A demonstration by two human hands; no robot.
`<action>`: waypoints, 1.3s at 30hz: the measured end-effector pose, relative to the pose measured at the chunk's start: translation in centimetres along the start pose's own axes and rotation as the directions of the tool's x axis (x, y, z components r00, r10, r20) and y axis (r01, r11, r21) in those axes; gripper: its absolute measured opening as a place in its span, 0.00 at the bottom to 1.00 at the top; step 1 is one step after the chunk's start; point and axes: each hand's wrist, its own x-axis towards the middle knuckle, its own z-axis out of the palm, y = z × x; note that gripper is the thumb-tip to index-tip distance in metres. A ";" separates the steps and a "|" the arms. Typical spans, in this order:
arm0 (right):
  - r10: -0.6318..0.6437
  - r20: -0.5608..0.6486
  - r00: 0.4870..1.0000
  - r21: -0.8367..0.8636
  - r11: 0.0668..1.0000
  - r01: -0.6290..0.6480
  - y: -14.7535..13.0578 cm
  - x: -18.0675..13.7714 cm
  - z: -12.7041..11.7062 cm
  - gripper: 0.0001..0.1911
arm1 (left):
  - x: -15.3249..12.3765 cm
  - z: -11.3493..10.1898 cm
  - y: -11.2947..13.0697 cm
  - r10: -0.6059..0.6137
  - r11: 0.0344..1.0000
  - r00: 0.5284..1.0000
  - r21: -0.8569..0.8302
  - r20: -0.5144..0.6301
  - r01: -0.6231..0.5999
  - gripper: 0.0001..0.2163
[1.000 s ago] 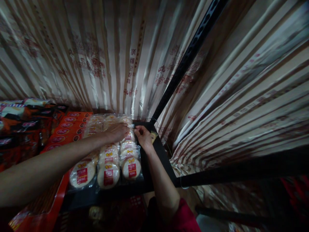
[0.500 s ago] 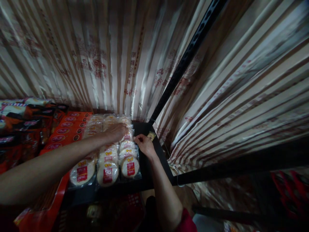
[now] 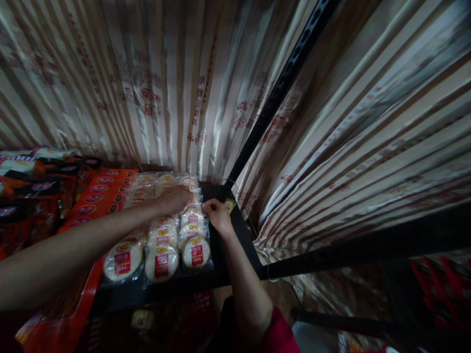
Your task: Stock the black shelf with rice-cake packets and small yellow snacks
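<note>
On the dark shelf (image 3: 224,255), close to its right corner, three rows of rice cracker packs (image 3: 162,245) lie side by side in clear wrapping, each round cracker with a red label facing up. The left hand (image 3: 175,197) reaches across from the left and rests palm down on the far end of the middle row, its fingers bent over the packs; it seems to press them down so that they do not slide. The right hand (image 3: 218,215) is at the outer edge of the right row (image 3: 194,230), just beside the shelf border, with the fingers closed narrowly on the wrapper edge of a pack there. I cannot tell if it really pinches the plastic or only pushes against it. Probably the two hands work together to keep the rows straight and tight against each other.

Left of the crackers lies a flat orange-red box (image 3: 97,196) with round marks in rows, and further left are dark snack bags (image 3: 33,191) in a pile. Behind the shelf hangs a shiny striped curtain (image 3: 147,88) with red printed patterns, and a black perforated post (image 3: 279,88) rises from the corner. A dark red sleeve (image 3: 277,333) shows at the right elbow.
</note>
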 end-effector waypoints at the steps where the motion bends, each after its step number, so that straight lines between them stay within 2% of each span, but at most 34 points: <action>1: -0.003 -0.002 1.000 -0.003 1.000 0.003 0.0 0.0 0.0 0.09 | 0.0 0.0 0.0 -0.001 1.000 1.000 0.004 0.001 0.001 0.11; 9: -0.019 -0.009 1.000 0.030 0.999 0.020 -0.3 0.0 0.3 0.09 | -0.8 -0.6 0.2 -0.044 0.999 0.998 0.001 0.050 0.044 0.08; 12: -0.031 0.008 0.999 0.044 0.999 0.031 -0.5 -0.1 0.3 0.09 | -0.9 -0.5 0.5 -0.079 0.997 0.997 0.028 0.025 0.079 0.08; 17: -0.040 0.026 0.999 -0.115 0.992 0.042 -1.6 -0.5 -1.2 0.13 | -0.8 -0.2 0.9 -0.117 0.992 0.993 0.052 0.008 0.116 0.09; 21: 0.000 0.168 0.986 -0.201 0.979 0.034 -2.2 -0.8 -3.0 0.17 | -0.7 0.0 1.0 -0.123 0.991 0.992 0.045 0.002 0.122 0.09; 25: 0.070 0.344 0.936 -0.186 0.983 -0.006 -1.8 -1.1 -4.1 0.17 | -0.5 0.2 1.0 -0.134 0.989 0.991 0.065 -0.003 0.134 0.09; 30: 0.110 0.463 0.879 -0.087 0.993 -0.078 -1.7 -1.5 -4.2 0.16 | -0.6 -0.2 1.4 -0.141 0.987 0.990 0.076 0.009 0.140 0.09; 35: 0.099 0.479 0.872 0.003 0.993 -0.114 -2.0 -1.6 -3.7 0.14 | -0.7 -0.5 1.6 -0.158 0.986 0.987 0.065 0.018 0.156 0.09; 39: 0.034 0.457 0.889 0.043 0.997 -0.060 -1.9 -1.5 -3.6 0.11 | -0.8 -0.5 1.7 -0.170 0.984 0.985 0.061 0.012 0.169 0.09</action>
